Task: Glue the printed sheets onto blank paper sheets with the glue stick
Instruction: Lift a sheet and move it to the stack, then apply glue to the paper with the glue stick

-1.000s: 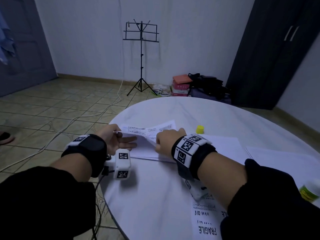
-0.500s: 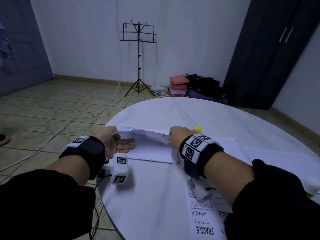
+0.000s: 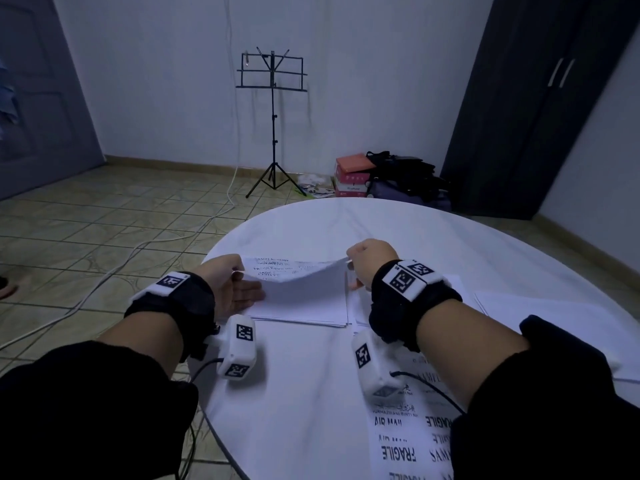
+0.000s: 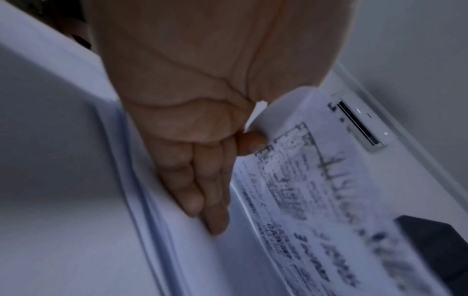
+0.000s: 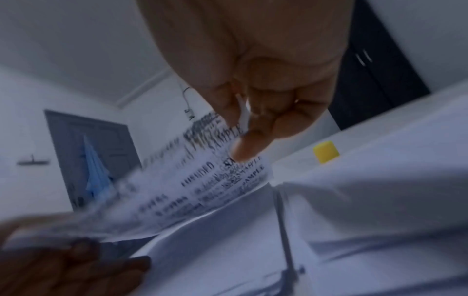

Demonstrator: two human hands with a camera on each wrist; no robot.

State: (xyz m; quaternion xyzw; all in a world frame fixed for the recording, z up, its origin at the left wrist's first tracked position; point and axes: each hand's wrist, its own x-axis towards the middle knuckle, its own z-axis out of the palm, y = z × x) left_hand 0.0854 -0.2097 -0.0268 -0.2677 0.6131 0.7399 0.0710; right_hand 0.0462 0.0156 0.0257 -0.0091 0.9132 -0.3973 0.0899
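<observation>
Your left hand (image 3: 228, 282) and right hand (image 3: 372, 259) each pinch an end of the white printed paper sheet (image 3: 298, 271), stretching it taut to align over the blank white paper stack (image 3: 304, 306) at 12 o'clock.

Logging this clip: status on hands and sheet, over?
Left hand and right hand each pinch an end of the printed sheet. Sheet held above blank stack. Nothing between them.

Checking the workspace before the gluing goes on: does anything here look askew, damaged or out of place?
Nothing looks damaged or spilled. The printed sheet sags in the middle, held off the blank paper stack by the left hand and right hand. The yellow cap sits by itself on the table, glue stick not in view.
</observation>
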